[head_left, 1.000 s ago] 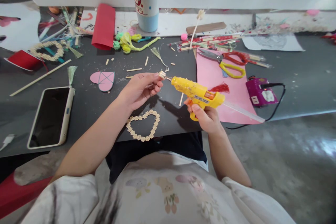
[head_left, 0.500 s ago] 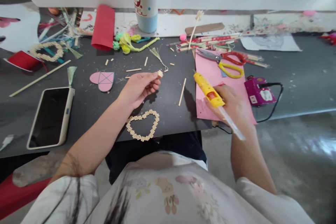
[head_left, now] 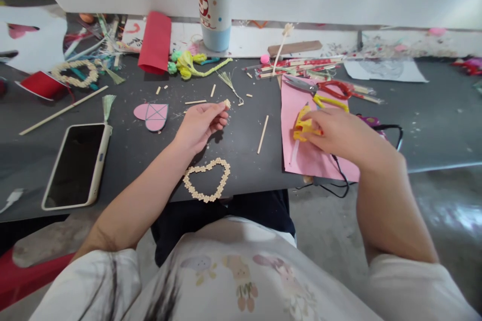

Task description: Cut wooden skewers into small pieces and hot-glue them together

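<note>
Between the thumb and fingertips of my left hand (head_left: 199, 125) is a small cluster of pale wooden stick pieces (head_left: 227, 104), held just above the table. My right hand (head_left: 339, 133) has its fingers around a yellow hot glue gun (head_left: 300, 125), low over a pink sheet (head_left: 316, 164); its clear glue stick points toward the table's front edge. A heart-shaped outline made of small wooden pieces (head_left: 208, 196) lies at the front edge, below my left hand. One thin wooden stick (head_left: 262, 134) rests between my hands. Left of my left hand lies a pink paper heart (head_left: 155, 116).
Scissors (head_left: 311, 87) lie across the top of the pink sheet, with a purple box (head_left: 371, 121) and black cable behind my right wrist. A phone (head_left: 75, 165) lies at left. A dotted bottle (head_left: 215, 7) stands at the back near packaged sticks (head_left: 297, 64).
My right hand has turned over and brought the glue gun down to the pink sheet, swinging its glue stick leftward. My left hand keeps its pinch almost in place. The view has shifted slightly.
</note>
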Tool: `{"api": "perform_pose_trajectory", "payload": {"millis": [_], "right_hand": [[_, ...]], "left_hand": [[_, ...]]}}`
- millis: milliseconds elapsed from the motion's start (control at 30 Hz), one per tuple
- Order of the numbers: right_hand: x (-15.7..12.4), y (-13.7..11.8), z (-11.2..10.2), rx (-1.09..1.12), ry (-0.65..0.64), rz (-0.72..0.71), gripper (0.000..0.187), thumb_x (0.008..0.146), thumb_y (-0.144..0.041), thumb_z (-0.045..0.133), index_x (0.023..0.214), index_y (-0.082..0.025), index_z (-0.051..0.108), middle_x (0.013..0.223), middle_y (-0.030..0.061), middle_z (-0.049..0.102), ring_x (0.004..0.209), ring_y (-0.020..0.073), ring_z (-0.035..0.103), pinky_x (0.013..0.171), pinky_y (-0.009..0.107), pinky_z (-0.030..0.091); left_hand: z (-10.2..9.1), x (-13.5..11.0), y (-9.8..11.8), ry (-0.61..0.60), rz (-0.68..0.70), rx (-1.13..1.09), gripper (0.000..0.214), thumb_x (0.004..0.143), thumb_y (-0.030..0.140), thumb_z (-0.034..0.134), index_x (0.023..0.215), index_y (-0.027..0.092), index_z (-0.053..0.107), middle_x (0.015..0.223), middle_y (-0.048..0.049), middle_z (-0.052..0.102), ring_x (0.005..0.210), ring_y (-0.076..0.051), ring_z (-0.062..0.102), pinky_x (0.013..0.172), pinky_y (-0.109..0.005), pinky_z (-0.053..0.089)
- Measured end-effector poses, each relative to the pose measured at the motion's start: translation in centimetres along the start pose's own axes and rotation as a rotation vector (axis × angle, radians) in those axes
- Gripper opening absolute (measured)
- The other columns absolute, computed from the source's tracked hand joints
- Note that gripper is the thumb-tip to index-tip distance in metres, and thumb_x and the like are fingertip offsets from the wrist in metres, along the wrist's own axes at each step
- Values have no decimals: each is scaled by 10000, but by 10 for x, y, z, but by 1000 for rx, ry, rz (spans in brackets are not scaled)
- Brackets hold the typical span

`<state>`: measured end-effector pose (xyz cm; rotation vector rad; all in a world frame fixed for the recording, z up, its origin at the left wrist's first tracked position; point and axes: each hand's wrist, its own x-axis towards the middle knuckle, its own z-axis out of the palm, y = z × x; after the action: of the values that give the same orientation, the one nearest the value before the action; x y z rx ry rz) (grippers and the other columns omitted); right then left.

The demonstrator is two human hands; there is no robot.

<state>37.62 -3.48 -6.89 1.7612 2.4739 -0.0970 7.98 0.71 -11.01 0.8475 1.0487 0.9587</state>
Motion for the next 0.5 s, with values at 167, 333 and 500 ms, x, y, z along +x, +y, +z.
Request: {"api": "perform_pose_trajectory", "payload": {"millis": [167,333,500], "right_hand": [[68,-43,-13,-4,130,-205,230,887,-258,448,973,-197,652,937,79,656,901,231,579,712,339,387],[127,-60,10,-23,130,-299,198,857,-214,498,930,-184,679,958,83,642,904,215,576,710,313,365],[140,-65,16,-44,96,-349,193,838,-207,524,917,-170,696,952,94,642,869,214,583,704,311,366]], "left_hand": [[0,0,-1,8,1,23,183,759,311,689,762,128,679,648,8,600,531,-17,534,505,-123,425],[-1,2,-2,19,-2,10,211,737,344,708,768,139,674,644,12,604,531,-22,537,502,-128,427],[-2,2,-1,3,10,-1,248,727,378,717,738,137,661,644,8,609,526,-25,538,496,-131,426]]}}
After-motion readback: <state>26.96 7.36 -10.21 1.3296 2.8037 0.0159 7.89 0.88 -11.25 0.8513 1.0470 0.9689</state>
